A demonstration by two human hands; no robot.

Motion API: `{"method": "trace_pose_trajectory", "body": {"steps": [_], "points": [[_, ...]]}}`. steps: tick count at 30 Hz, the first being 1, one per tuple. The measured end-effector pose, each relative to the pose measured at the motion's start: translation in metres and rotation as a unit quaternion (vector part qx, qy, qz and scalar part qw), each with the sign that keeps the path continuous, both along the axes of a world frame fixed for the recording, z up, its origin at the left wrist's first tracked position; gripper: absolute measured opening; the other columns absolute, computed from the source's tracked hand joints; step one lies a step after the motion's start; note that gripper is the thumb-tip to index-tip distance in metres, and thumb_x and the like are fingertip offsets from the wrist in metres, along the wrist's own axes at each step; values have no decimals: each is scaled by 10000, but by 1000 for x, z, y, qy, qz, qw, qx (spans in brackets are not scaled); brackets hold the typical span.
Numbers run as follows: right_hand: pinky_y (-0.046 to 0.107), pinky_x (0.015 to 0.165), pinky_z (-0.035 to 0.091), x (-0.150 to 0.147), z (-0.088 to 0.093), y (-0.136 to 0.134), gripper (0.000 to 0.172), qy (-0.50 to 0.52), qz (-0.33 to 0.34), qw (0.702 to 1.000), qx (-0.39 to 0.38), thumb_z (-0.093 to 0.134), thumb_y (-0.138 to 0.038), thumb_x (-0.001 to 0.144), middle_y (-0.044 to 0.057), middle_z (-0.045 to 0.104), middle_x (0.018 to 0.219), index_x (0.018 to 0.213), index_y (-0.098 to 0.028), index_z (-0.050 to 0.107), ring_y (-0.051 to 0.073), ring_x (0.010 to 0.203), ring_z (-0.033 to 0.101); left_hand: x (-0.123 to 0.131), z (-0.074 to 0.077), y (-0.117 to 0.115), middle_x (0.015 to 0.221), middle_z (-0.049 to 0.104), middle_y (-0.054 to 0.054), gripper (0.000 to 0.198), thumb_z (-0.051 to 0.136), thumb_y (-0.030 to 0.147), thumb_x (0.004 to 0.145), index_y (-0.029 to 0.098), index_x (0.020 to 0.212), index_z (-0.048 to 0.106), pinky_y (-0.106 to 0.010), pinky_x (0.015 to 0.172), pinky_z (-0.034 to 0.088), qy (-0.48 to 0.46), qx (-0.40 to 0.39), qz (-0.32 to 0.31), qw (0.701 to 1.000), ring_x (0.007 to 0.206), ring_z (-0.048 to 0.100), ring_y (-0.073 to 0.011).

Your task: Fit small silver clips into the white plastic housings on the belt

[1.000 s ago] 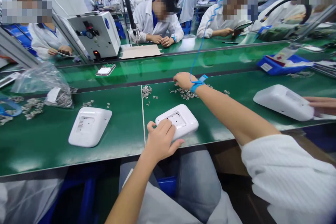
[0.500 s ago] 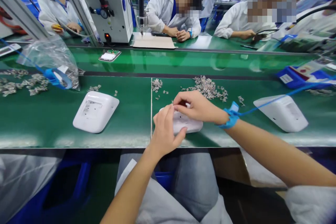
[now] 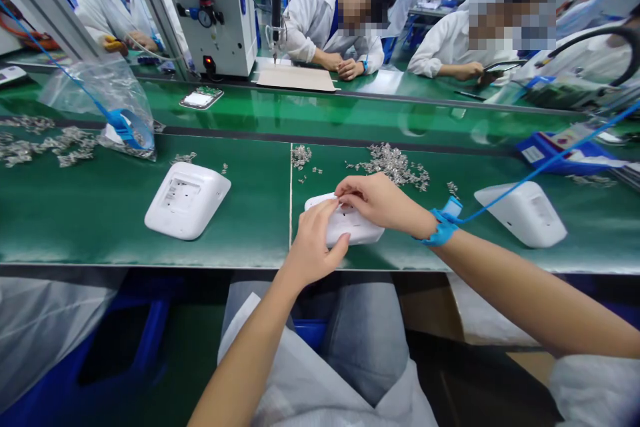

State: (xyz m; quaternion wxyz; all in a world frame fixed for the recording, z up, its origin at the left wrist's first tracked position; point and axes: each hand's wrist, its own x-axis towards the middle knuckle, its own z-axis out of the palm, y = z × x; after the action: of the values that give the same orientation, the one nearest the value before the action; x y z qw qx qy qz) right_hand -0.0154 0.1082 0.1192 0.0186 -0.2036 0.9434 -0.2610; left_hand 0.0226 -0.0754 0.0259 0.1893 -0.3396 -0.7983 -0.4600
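Observation:
A white plastic housing [image 3: 361, 235] lies on the green bench right in front of me, partly covered by my hands. My left hand [image 3: 316, 237] grips its left side, thumb along the near edge and fingers over the top. Above the housing's recess, the fingertips of my right hand [image 3: 373, 199] are pinched together beside my left fingertips; whatever they hold is too small to make out. Just beyond lies a pile of small metal clips [image 3: 393, 163], with a smaller heap of clips [image 3: 301, 157] to its left.
Another white housing [image 3: 187, 201] rests to the left, a third housing [image 3: 525, 213] to the right. A clear plastic bag [image 3: 117, 103] stands among metal parts at far left. A blue tray [image 3: 555, 150] is at right. A blue cord [image 3: 530, 177] runs from my right wristband.
The camera view has shifted slightly. Both hands stay at the same housing, with the right fingertips still pinched over it and moved only a little.

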Motion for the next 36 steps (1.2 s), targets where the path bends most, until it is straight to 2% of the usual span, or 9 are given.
{"method": "trace_pose_trajectory", "body": {"steps": [3, 5, 7, 10, 14, 23, 27, 30, 36], "points": [[313, 676, 436, 5, -4, 3, 199, 87, -16, 985, 151, 534, -151, 928, 40, 753, 878, 985, -187, 721, 211, 750, 662, -1, -3, 1, 1434, 578, -152, 470, 506, 325, 994, 183, 1434, 422, -433, 1126, 429, 0, -17, -10, 1000, 1358, 527, -246], [330, 675, 425, 6, -6, 5, 197, 130, -5, 972, 198, 543, -167, 941, 68, 732, 843, 981, -175, 736, 242, 798, 633, -2, -4, 2, 1410, 599, -156, 434, 520, 315, 987, 160, 1390, 469, -432, 1113, 435, 15, -22, -2, 1000, 1336, 543, -250], [351, 732, 444, 4, -7, 7, 221, 172, 36, 963, 202, 524, -167, 961, 98, 708, 848, 954, -163, 745, 264, 871, 597, -3, -4, 3, 1396, 611, -161, 394, 531, 315, 980, 146, 1335, 516, -440, 1098, 431, 29, -38, 5, 999, 1317, 556, -260], [383, 836, 461, -1, -8, 11, 268, 212, 77, 959, 169, 482, -165, 982, 128, 685, 994, 912, -165, 741, 267, 942, 563, -3, -3, 3, 1409, 612, -156, 340, 526, 336, 981, 161, 1270, 569, -457, 1062, 417, 29, -87, 11, 996, 1309, 565, -269], [356, 809, 474, -8, -12, 14, 257, 156, 88, 973, 146, 469, -128, 962, 98, 678, 961, 913, -164, 719, 242, 912, 601, -2, -2, 4, 1381, 641, -144, 294, 515, 356, 993, 169, 1198, 610, -461, 1006, 399, 24, -115, 27, 993, 1277, 593, -265], [329, 787, 478, -12, -12, 16, 222, 117, 81, 980, 139, 525, -110, 923, 69, 729, 921, 903, -167, 739, 225, 873, 659, -2, -2, 5, 1317, 671, -136, 263, 484, 331, 1003, 167, 1132, 643, -435, 962, 385, 20, -109, 43, 993, 1204, 624, -253], [321, 748, 462, -11, -14, 11, 183, 123, 64, 975, 173, 572, -129, 919, 68, 713, 889, 882, -161, 749, 231, 860, 651, -2, 2, 5, 1248, 713, -102, 271, 490, 365, 1012, 172, 1080, 668, -451, 913, 356, 30, -135, 18, 990, 1173, 635, -250], [308, 721, 445, -10, -13, 6, 180, 117, 52, 972, 195, 591, -122, 909, 64, 701, 878, 851, -161, 756, 213, 815, 643, -1, 5, 6, 1205, 738, -82, 252, 467, 290, 1010, 175, 1040, 689, -459, 892, 338, 19, -138, 26, 990, 1159, 643, -240], [315, 702, 411, -9, -14, 6, 191, 117, 36, 965, 232, 580, -120, 924, 86, 684, 891, 835, -156, 746, 229, 842, 625, -2, 3, 7, 1156, 744, -107, 265, 464, 291, 1003, 168, 1013, 698, -470, 913, 331, 10, -136, 19, 991, 1202, 632, -270]]}}
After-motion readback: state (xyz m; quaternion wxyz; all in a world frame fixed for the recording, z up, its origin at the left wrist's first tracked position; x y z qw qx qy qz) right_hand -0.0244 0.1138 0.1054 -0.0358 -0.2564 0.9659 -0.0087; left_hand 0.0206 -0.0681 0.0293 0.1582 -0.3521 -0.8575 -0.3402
